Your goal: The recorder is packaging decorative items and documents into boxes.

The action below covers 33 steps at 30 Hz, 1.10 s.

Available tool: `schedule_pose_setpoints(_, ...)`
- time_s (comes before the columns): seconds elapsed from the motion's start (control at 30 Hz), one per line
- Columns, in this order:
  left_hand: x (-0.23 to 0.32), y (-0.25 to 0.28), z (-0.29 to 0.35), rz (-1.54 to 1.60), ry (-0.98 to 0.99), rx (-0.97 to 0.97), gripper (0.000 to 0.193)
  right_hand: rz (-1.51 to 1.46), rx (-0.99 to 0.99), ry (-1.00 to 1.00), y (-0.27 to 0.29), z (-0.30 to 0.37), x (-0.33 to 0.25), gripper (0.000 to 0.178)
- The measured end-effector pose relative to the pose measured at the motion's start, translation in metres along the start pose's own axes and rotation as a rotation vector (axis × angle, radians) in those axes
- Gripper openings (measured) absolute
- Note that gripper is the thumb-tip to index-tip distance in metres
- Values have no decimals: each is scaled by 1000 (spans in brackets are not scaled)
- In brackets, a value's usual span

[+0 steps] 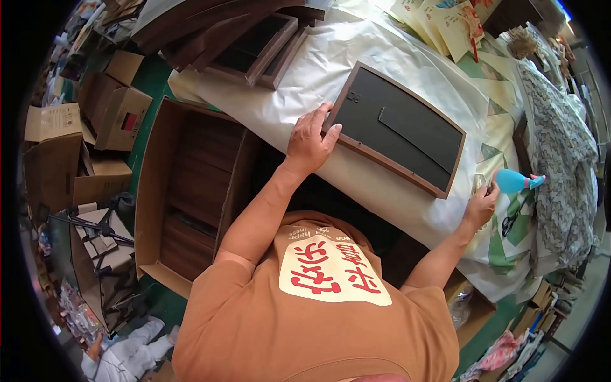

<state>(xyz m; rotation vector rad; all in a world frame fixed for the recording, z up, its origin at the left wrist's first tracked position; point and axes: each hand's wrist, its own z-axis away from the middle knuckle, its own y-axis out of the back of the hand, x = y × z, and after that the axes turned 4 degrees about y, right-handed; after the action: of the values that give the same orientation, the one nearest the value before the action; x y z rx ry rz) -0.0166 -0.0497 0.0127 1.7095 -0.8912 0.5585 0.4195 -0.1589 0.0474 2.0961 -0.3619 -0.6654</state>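
A dark brown picture frame (407,127) lies face down on the white-covered table, its black back and hinged stand strip showing. My left hand (310,140) grips its left edge, with the thumb at the near-left corner. To the right of the frame, the curled fingers of my right hand (482,204) are at the rounded end of a light blue squeeze bottle (510,181) with a pink ring and a narrow nozzle. A small clear object (478,183) shows beside those fingertips; its kind cannot be made out. Dark scissors (509,224) lie just beyond my right hand.
More brown frames (254,51) are stacked at the table's far left. An open carton (146,191) of brown frames stands left of me. Printed cards (439,28) lie at the back, patterned grey cloth (560,159) at the right. Tripod legs (105,224) and boxes crowd the left floor.
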Motion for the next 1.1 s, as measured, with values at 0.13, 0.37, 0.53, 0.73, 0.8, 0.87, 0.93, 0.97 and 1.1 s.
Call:
schedule_pose_setpoints(0.13, -7, -11, 6, 31, -78, 110, 45, 246, 182, 280, -14, -17, -17, 36)
schedule_pose_setpoints(0.37, -7, -14, 8, 21, -115, 153, 44, -227, -348, 739, -8, 10, -159, 49)
schedule_pose_setpoints(0.53, -13, -15, 14, -5, -51, 128, 43, -126, -338, 820, -24, 19, -166, 46)
schedule_pose_setpoints(0.73, -15, -11, 18, -31, -33, 62, 42, -194, -565, 784, -10, -6, -174, 48)
schedule_pose_setpoints(0.8, -14, -12, 17, -39, -44, 58, 42, -177, -528, 815, -17, -5, -171, 46)
schedule_pose_setpoints(0.87, -14, -13, 17, -48, -52, 57, 42, -162, -493, 850, -21, -6, -169, 45)
schedule_pose_setpoints(0.93, -15, -13, 18, -53, -49, 65, 42, -113, -555, 837, -19, -14, -172, 43)
schedule_pose_setpoints(0.97, -14, -14, 19, -55, -48, 68, 42, -60, -617, 819, -16, -20, -174, 42)
schedule_pose_setpoints(1.1, -15, -15, 20, -54, -57, 83, 42, 35, -782, 751, -9, -36, -183, 39)
